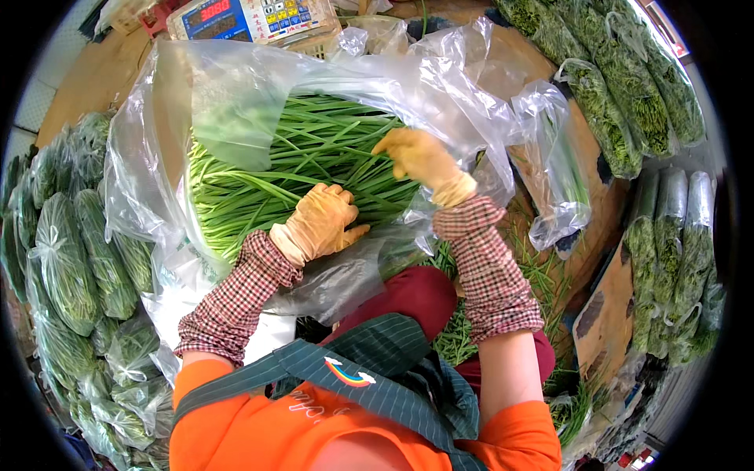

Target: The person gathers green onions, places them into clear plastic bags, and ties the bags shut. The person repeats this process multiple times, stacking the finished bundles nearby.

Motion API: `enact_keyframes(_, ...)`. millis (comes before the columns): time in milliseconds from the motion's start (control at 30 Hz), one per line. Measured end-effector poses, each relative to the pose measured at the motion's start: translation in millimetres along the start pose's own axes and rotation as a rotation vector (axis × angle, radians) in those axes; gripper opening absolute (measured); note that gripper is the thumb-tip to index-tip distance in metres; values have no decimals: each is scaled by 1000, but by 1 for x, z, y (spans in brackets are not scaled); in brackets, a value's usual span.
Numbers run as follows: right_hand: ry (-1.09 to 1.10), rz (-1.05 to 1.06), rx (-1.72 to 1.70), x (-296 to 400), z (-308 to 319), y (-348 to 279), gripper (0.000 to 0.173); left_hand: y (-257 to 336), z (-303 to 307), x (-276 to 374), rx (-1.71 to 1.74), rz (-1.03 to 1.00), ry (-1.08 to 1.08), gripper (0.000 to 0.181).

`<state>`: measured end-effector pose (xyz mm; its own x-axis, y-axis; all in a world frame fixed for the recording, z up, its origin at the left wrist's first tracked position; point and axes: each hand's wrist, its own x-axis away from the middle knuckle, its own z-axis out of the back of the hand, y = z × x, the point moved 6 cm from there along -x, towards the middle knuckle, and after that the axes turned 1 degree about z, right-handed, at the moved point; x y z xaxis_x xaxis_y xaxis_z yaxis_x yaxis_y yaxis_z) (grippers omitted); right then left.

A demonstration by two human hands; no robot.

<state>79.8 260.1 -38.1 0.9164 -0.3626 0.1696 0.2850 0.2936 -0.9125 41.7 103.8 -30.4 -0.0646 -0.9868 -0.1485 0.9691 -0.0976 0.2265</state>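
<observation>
A large heap of long green leafy stalks, like Chinese chives (330,135), lies in a wide clear plastic bag (141,194) before me. Both my hands wear yellowish rubber gloves and checked sleeve covers. My left hand (324,221) rests on the near side of the stalks, fingers partly curled; whether it grips any is not clear. My right hand (418,156), slightly blurred, is over the right end of the heap with its fingers bent, and I cannot tell whether it holds a stalk. A flap of the bag covers the heap's upper left.
A digital scale (277,20) stands beyond the bag. Tied bags of greens (68,265) pile up at the left; more bagged greens (648,88) lie at the far right. A smaller plastic bag with stalks (559,171) is right of the heap. Loose stalks (542,282) litter the right side.
</observation>
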Motion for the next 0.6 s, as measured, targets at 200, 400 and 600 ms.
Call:
enact_keyframes(200, 172, -236, -21, 6, -19, 59, 19, -38, -6, -5, 87, 502, 336, 15)
enact_keyframes(400, 202, -70, 111, 19, -12, 65, 22, -55, -39, -20, -56, 626, -45, 24)
enact_keyframes(600, 195, -286, -209, 41, -7, 43, 24, -59, -25, -2, 60, 562, 167, 23)
